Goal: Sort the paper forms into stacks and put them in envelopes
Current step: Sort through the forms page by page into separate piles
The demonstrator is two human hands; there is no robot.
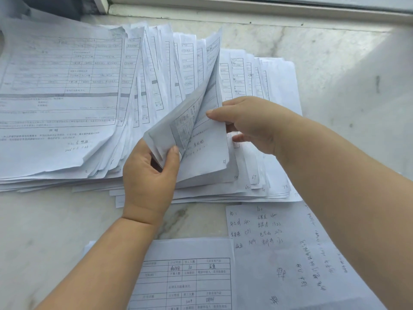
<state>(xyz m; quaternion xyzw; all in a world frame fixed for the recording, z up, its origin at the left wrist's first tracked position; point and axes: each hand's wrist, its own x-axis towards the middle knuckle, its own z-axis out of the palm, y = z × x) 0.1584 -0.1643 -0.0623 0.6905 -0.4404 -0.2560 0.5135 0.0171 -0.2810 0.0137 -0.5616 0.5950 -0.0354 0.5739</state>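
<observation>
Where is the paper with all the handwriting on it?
In the head view, the white handwritten note sheet lies flat at the bottom right of the pale marble table, under the right forearm, beside a white printed form.

An office-like paperwork spot: printed forms [67, 90] fanned over a marble sill [335, 63] beside a window frame [245, 5].

Pale marble bench [312, 45] with faint grey-green veining, viewed from above. Along its far edge runs a white window frame [245, 6], its sill slightly soiled at the corner nearest a darker recess [55, 5] to the frame's left. Daylight falls brightest on the bench just below the frame's right end, and a small dark mark [377, 83] lies further below.
</observation>
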